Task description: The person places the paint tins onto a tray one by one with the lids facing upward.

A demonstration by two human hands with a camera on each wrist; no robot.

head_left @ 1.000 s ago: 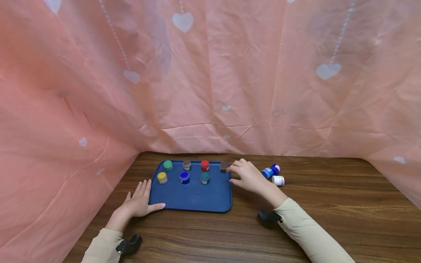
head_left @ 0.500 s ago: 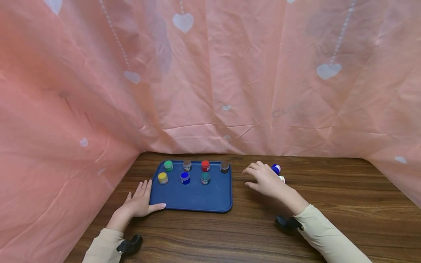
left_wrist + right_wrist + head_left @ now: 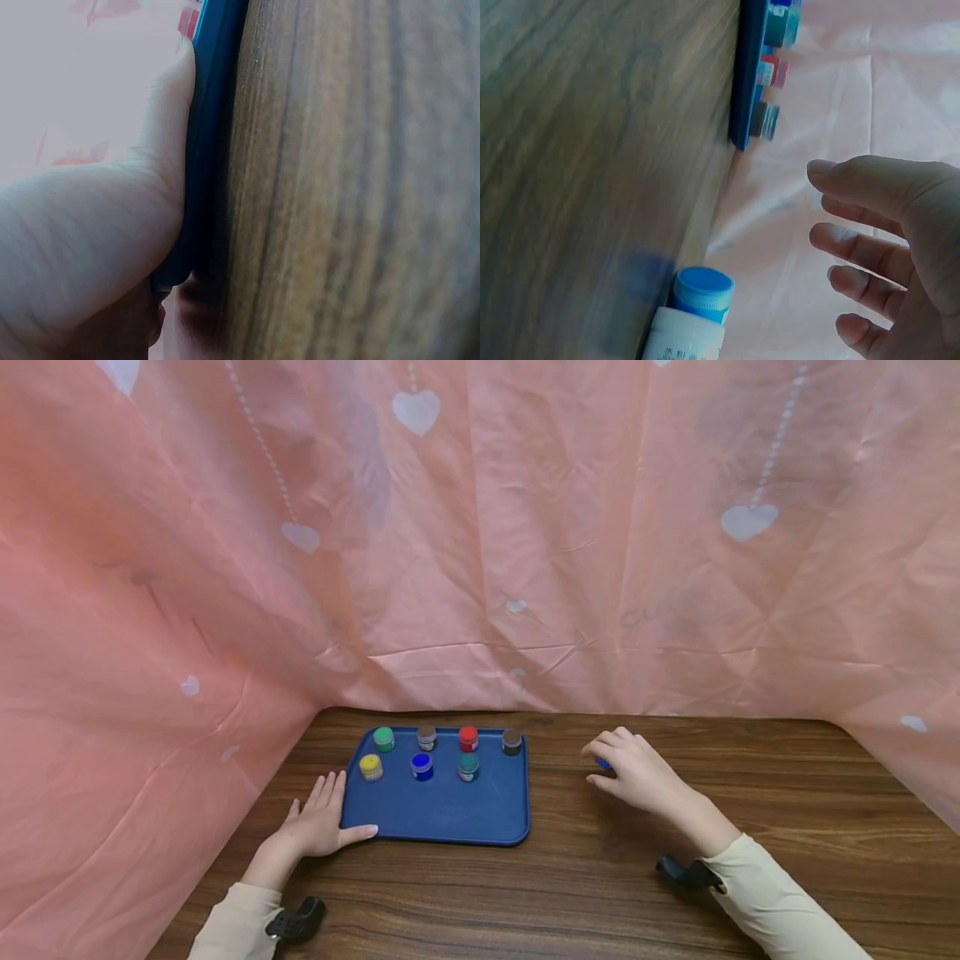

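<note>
Your right hand (image 3: 637, 770) has left the tray (image 3: 450, 814) — now fingers loosely open over the blue-capped bottle (image 3: 694, 311), not gripping; left hand (image 3: 318, 822) stays flat on the tray edge — next pick starting.

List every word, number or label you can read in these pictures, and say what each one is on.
No text can be read.
White bottle with light blue cap lying on the wooden table by the right hand: dark print on its label, too blurred to read.
Small paint pots on the dark blue plastic tray: pale labels, too small to read.
Pink curtain: only white heart shapes, no lettering.
</note>
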